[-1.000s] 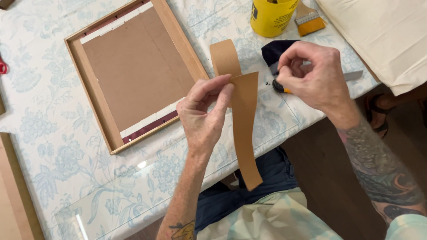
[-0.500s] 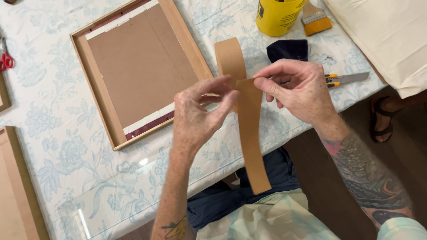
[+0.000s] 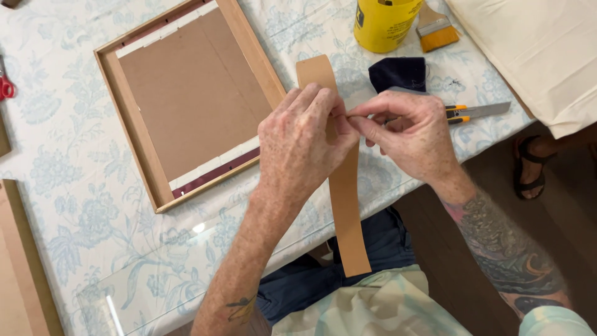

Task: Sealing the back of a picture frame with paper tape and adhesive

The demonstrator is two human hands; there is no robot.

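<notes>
A long brown paper strip (image 3: 347,205) runs from the table down over its edge toward my lap. My left hand (image 3: 301,143) grips the strip near its upper part, fingers curled over it. My right hand (image 3: 407,134) pinches the strip's right edge at the same spot, thumb and forefinger meeting my left fingertips. The strip's top end (image 3: 316,68) lies flat on the floral tablecloth. A wooden picture frame (image 3: 180,99), face down with a brown backing board, sits just left of my hands.
A yellow can (image 3: 385,22) and a paintbrush (image 3: 436,28) stand at the back. A dark cloth (image 3: 398,71) and a utility knife (image 3: 479,112) lie behind my right hand. Cream fabric (image 3: 541,56) covers the right. Red scissors (image 3: 5,87) lie at the far left; a glass sheet (image 3: 143,280) lies near the front edge.
My right hand left the utility knife on the table and came to the strip. Both hands have closed together on the strip's edge.
</notes>
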